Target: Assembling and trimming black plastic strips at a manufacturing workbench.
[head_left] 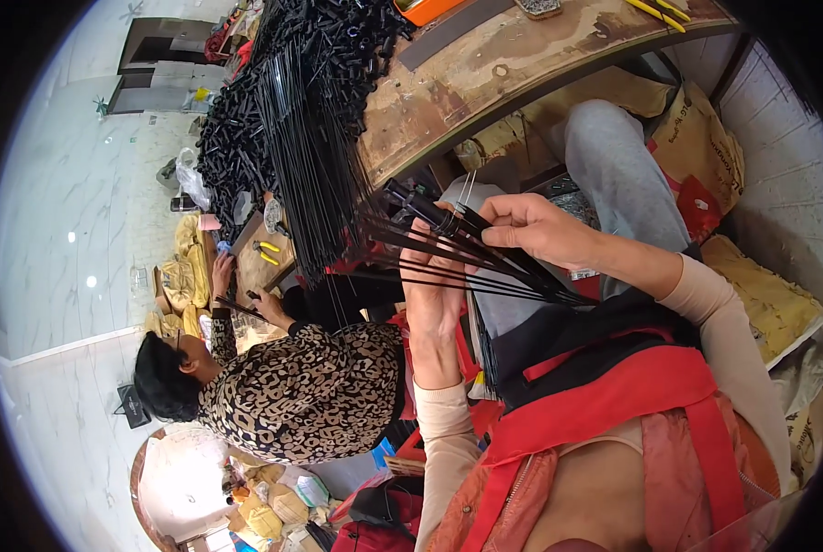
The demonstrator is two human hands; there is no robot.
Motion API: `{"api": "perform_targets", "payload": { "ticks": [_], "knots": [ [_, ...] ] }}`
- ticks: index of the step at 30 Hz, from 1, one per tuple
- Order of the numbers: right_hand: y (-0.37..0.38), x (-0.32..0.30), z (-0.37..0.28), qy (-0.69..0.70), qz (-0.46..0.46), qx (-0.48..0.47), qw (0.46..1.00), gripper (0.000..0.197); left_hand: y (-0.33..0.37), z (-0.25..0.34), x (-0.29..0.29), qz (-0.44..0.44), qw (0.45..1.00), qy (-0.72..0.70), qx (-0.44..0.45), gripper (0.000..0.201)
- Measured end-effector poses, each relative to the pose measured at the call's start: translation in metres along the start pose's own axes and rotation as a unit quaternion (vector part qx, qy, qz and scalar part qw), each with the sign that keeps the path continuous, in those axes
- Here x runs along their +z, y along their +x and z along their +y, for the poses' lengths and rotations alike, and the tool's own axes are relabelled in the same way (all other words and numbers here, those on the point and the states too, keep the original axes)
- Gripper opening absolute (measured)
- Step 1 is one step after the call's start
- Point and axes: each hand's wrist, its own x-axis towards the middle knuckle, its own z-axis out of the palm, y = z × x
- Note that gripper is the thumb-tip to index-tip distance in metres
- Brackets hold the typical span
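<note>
Closest to me, above the red apron (605,396), the worker's two hands were busy over the lap. The left hand (430,276) was curled around one black tube (421,204), supporting it from below. The right hand (540,225) was closed in a pinch on dark rods (494,260) beside that tube; whether it also held the silvery wires (467,189) near its fingertips, I couldn't tell. The rods fanned from the tube toward the waist.

To do this well, I judged, the left hand needed to keep the tube steady while the right worked with fingertips only, taking one rod at a time, without bending the wires or letting the fan tangle.

I counted one tube in hand and two wires; the rods overlapped too much for a sure number, though there were several. Beyond lay one wooden table (485,83) with one orange tray (428,9), one long bundle (306,147) of uncountable rods and a heap (237,156) of countless small black parts. Farther off, one co-worker (301,391) in a patterned top sat by one pair of yellow-handled pliers (266,253).
</note>
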Motion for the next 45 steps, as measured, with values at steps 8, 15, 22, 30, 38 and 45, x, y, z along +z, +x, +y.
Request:
{"api": "perform_targets", "payload": {
  "ticks": [8,15,22,30,38,45],
  "knots": [
    [-0.007,-0.002,-0.004,-0.011,0.006,0.019,1.000,0.010,0.004,-0.004,-0.004,-0.041,0.999,-0.013,0.000,0.044],
    [-0.007,-0.016,0.003,0.135,-0.019,0.054,0.989,0.013,0.014,-0.005,-0.013,-0.012,0.996,-0.054,-0.065,0.031],
    [-0.012,-0.005,0.005,0.194,0.038,0.006,0.980,0.012,0.028,-0.036,-0.020,-0.025,0.991,-0.125,-0.034,0.032],
    [-0.006,-0.010,0.003,0.122,0.172,-0.089,0.973,0.012,0.023,-0.032,0.022,0.089,0.929,0.352,0.077,0.023],
    [0.000,-0.002,0.017,0.082,0.179,-0.108,0.974,0.009,0.026,-0.025,0.041,0.147,0.959,0.201,0.133,0.020],
    [0.007,-0.008,0.018,0.102,0.160,-0.118,0.975,0.010,0.034,-0.031,0.036,0.143,0.959,0.203,0.135,0.019]
  ]
}}
